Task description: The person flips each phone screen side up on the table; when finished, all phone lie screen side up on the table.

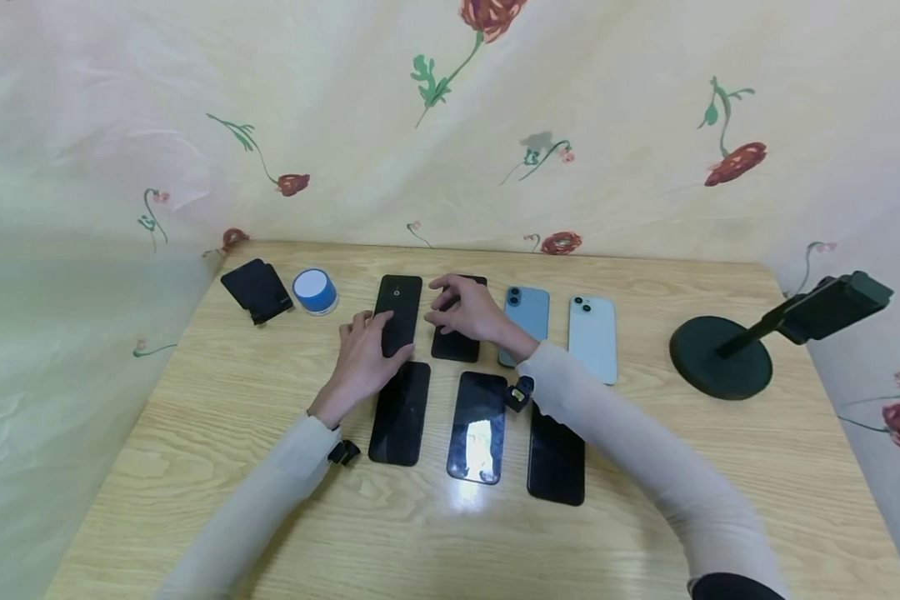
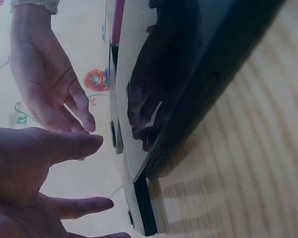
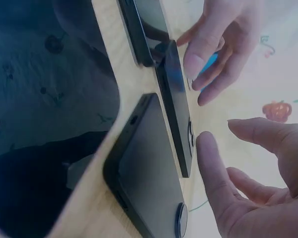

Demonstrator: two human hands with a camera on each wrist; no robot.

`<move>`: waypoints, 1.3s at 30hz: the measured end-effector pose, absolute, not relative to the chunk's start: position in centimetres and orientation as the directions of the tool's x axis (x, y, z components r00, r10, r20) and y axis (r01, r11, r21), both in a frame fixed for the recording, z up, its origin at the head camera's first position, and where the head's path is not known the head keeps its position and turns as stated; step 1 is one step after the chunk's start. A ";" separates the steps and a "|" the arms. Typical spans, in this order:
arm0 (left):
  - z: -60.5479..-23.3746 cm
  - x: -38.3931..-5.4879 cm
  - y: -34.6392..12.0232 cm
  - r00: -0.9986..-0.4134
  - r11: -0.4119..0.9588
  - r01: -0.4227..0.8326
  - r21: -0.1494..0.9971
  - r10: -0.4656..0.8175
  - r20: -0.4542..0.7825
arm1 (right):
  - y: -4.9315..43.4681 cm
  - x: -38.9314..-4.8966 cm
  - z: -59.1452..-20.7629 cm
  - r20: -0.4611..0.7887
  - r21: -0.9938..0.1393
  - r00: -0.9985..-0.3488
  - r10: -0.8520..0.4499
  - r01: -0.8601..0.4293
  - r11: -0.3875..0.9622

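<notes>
Seven phones lie flat in two rows on a wooden table. My left hand (image 1: 363, 354) has its fingers loosely spread at the left side of a black phone (image 1: 399, 312), back up, in the far row. Its thumb reaches over that phone's near end, by the dark-screened phone (image 1: 400, 425) in front. Over another black phone (image 1: 456, 346) hovers my right hand (image 1: 471, 310), thumb and fingers apart with nothing between them. In the right wrist view, the right hand (image 3: 268, 183) is above the back of a dark phone (image 3: 149, 163) with a round camera bump.
A blue phone (image 1: 531, 312) and a pale blue phone (image 1: 594, 337) continue the far row. Two more screens, one reflecting light (image 1: 465, 433) and one black (image 1: 557, 462), lie nearer. A round-based black stand (image 1: 720, 379) is right; a blue-white jar (image 1: 315, 289) and black item (image 1: 255, 287) are left.
</notes>
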State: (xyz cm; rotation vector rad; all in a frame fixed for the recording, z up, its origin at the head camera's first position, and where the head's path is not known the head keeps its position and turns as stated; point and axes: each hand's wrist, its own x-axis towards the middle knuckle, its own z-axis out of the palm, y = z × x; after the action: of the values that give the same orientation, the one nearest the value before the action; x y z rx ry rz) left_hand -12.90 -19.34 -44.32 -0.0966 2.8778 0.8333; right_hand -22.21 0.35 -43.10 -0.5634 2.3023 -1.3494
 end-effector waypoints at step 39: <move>-44.1 -15.8 -17.6 -0.971 0.930 -0.146 0.338 -0.069 -0.230 | -3.7 -26.2 -44.6 -0.356 -0.852 -0.822 -0.445 0.089 0.517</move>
State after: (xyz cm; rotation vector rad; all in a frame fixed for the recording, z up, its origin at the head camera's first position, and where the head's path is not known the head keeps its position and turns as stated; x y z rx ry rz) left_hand -15.84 -17.59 -44.12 -0.1622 2.8737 0.5271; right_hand -26.22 -3.67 -44.64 -0.2899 2.2142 -1.2868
